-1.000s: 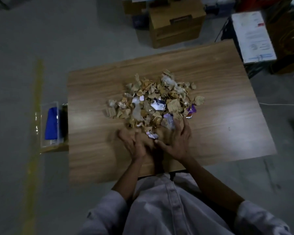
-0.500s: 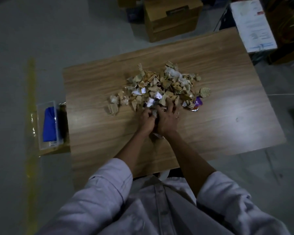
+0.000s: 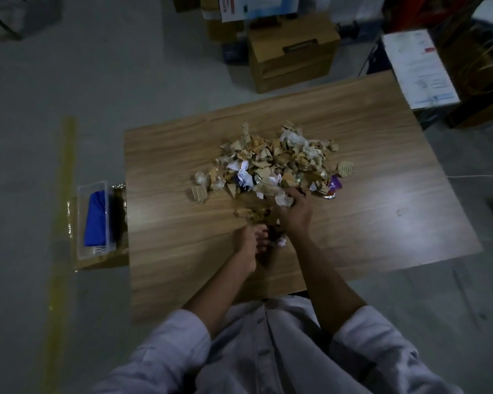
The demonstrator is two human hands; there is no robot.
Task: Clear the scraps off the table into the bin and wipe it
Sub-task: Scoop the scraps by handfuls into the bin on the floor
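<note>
A heap of scraps (image 3: 273, 163), torn cardboard, crumpled paper and foil wrappers, lies in the middle of the wooden table (image 3: 382, 194). My right hand (image 3: 295, 213) is at the heap's near edge, its fingers curled into crumpled white paper and cardboard bits. My left hand (image 3: 249, 245) is closer to me on the tabletop, fingers curled around a few dark and white scraps. A small clump of loose scraps (image 3: 252, 214) lies between the heap and my left hand. A blue cloth (image 3: 97, 220) lies in a clear plastic tray left of the table.
The clear tray (image 3: 81, 223) rests on a cardboard box (image 3: 103, 261) against the table's left edge. A larger cardboard box (image 3: 293, 52) stands on the floor beyond the table. A board with papers (image 3: 419, 69) sits at the far right corner. Yellow floor tape (image 3: 60, 223) runs along the left.
My left hand has drawn back from the heap toward me with a few scraps. My right hand has stayed at the heap's near edge, and a small clump now lies pulled out of the heap.
</note>
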